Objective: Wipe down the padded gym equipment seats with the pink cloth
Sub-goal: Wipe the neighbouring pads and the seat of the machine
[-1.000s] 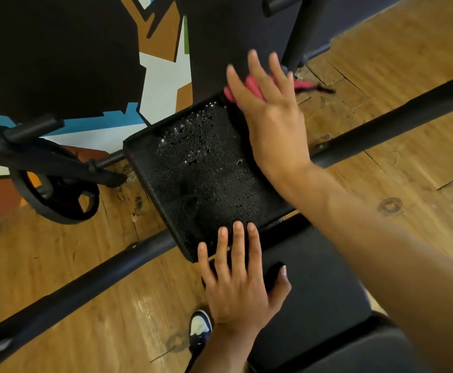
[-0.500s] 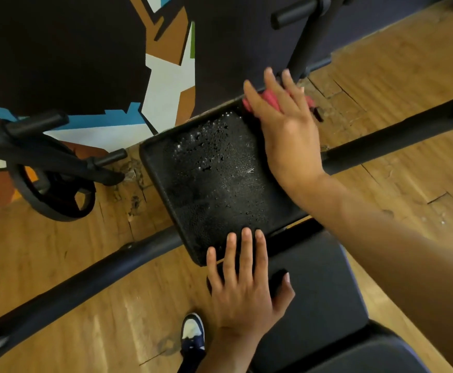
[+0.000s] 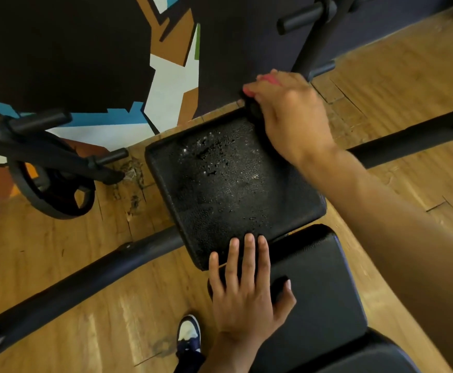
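A weight plate (image 3: 55, 192) leans at the left. Your left hand (image 3: 246, 292) lies flat, fingers spread, across the gap between the bench pads. The seat pad (image 3: 228, 184) is beaded with droplets. At its far right corner your right hand (image 3: 290, 114) curls over the pink cloth (image 3: 269, 79).

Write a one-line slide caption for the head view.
Right hand presses pink cloth at wet seat pad's far corner; left hand braces the bench.

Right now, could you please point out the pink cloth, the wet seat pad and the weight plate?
pink cloth (image 3: 269, 78), head view, strip showing above the right hand.
wet seat pad (image 3: 228, 184), head view, droplet-covered middle.
weight plate (image 3: 58, 208), head view, lower rim.
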The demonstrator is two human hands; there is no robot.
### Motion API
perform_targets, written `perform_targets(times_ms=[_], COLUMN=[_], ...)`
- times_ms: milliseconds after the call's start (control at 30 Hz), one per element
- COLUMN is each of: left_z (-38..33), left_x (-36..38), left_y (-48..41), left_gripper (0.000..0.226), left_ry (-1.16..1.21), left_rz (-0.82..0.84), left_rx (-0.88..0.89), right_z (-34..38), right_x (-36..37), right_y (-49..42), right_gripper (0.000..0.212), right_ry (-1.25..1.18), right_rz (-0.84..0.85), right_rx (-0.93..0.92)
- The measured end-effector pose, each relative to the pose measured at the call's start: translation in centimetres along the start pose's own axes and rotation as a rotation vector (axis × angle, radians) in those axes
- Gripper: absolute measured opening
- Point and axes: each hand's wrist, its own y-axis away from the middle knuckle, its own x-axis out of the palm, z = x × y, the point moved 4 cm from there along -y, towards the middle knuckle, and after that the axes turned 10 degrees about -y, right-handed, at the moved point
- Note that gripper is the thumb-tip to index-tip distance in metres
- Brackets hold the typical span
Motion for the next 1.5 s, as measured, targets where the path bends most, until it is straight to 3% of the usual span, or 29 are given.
perform_targets(times_ms=[133,233,367,467,567,633,767,867,1033,1133,1267,1333,1500], left_z=[0.1,0.1,0.1,-0.1,0.1,0.1,0.0,0.0,0.2,0.2,0.0,0.1,0.1], left_x=[0.1,0.2,0.0,-0.2,0.0,0.0,-0.4,-0.3,0.0,-0.3,-0.8,-0.6,-0.1], left_y=[0.1,0.1,0.0,0.0,0.2,0.2,-0.2,-0.2,0.3,0.1,-0.3,-0.2,0.3], left_gripper=[0.080,0.080,0.084,0.081,0.074,0.074,0.084,0.082,0.057,0.074,0.084,0.084,0.062], left_ry=[0.008,0.016,0.004,-0.002,0.007,0.014,0.024,0.020,0.021,0.015,0.015,0.010,0.028], left_rz=[0.026,0.021,0.033,0.028,0.016,0.016,0.025,0.030,0.041,0.043,0.035,0.040,0.106], left_rx=[0.003,-0.004,0.006,0.009,0.026,0.015,-0.004,0.002,0.041,0.009,0.009,0.009,0.060], right_z=[7.9,7.6,1.5,4.6,11.0,11.1,3.1,4.6,13.6,8.9,1.4,3.1,12.8], right_x=[4.7,4.2,0.4,1.9,5.7,5.9,1.8,1.7,7.4,5.4,0.2,1.2,7.7], right_y=[2.7,4.2,3.4,3.6,4.8,4.9,2.7,2.6,5.0,4.2,3.2,3.2,5.1], right_gripper=[0.039,0.045,0.037,0.036,0.044,0.049,0.044,0.040,0.044,0.047,0.037,0.038,0.044], right_ry=[-0.034,-0.089,-0.020,-0.029,-0.093,-0.069,0.045,0.031,-0.087,-0.030,0.034,0.043,-0.081], right_rz=[0.083,0.134,-0.011,-0.089,0.047,0.129,0.028,-0.031,0.115,0.124,-0.012,-0.077,0.054], right_rx=[-0.177,-0.317,-0.156,-0.025,-0.185,-0.308,-0.131,-0.004,-0.251,-0.305,-0.005,0.071,-0.170])
